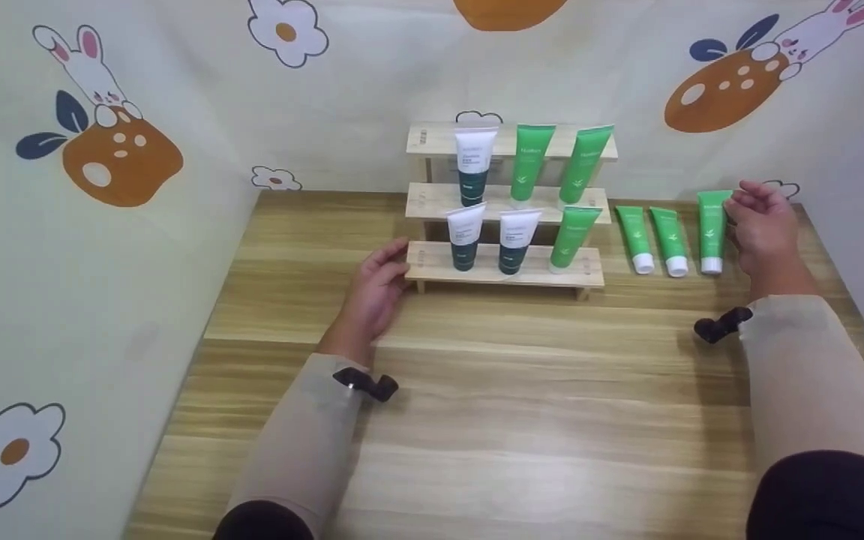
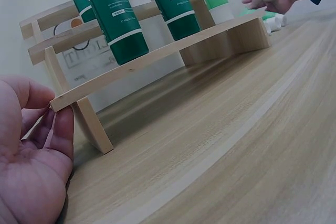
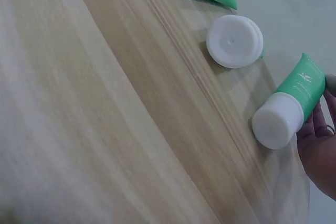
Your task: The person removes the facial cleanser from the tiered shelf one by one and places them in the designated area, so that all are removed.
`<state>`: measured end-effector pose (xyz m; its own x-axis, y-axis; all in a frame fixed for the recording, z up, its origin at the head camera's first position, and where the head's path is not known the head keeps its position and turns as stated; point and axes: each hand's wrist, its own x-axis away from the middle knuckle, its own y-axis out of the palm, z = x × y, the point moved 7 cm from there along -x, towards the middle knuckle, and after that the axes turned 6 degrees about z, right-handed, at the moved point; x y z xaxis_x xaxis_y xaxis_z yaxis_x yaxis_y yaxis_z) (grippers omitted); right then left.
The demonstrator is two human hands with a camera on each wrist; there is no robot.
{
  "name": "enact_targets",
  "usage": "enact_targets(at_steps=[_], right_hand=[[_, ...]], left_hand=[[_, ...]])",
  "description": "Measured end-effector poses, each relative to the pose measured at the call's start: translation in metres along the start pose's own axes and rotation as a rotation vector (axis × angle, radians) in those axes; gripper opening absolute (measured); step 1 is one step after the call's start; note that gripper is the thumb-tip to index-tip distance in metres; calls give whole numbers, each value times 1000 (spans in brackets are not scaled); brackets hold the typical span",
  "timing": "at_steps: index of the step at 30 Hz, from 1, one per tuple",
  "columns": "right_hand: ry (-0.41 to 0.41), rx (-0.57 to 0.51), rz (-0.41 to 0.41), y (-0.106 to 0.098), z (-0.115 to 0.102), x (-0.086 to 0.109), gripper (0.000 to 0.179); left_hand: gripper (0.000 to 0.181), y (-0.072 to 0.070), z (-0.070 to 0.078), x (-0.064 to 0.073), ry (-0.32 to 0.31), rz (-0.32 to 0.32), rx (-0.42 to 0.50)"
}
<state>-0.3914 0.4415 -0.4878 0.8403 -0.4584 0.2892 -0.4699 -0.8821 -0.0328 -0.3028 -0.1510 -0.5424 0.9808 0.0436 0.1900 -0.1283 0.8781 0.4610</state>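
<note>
My left hand [image 1: 376, 292] pinches the left end of the lowest board of a three-tier wooden rack [image 1: 507, 274], thumb and fingers around its corner in the left wrist view. On that board stand two white-and-dark-green squeeze tubes [image 1: 465, 238] and a green squeeze tube [image 1: 574, 238]. The middle board bears one white-and-dark-green tube [image 1: 474, 166] and two green tubes [image 1: 532, 163]. At the right, my right hand [image 1: 766, 229] holds the right edge of a green squeeze tube [image 1: 712, 225] with a white cap, near its flat end; part of the fingers is hidden behind it.
Two more green tubes [image 1: 634, 234] lie side by side between the rack and the held tube, caps toward me. The wood-grain table [image 1: 522, 390] meets a patterned cloth backdrop [image 1: 357, 112] behind the rack. The rack's top board [image 1: 432, 141] stands behind the tubes.
</note>
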Motion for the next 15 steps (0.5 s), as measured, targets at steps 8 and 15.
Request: enact_targets(at_steps=[8,15], right_hand=[[20,13,40,1,17,-8,45],[10,57,76,5,18,-9,39]], left_hand=[[56,0,-1,-1,1,9,9],[56,1,-1,-2,7,9,30]])
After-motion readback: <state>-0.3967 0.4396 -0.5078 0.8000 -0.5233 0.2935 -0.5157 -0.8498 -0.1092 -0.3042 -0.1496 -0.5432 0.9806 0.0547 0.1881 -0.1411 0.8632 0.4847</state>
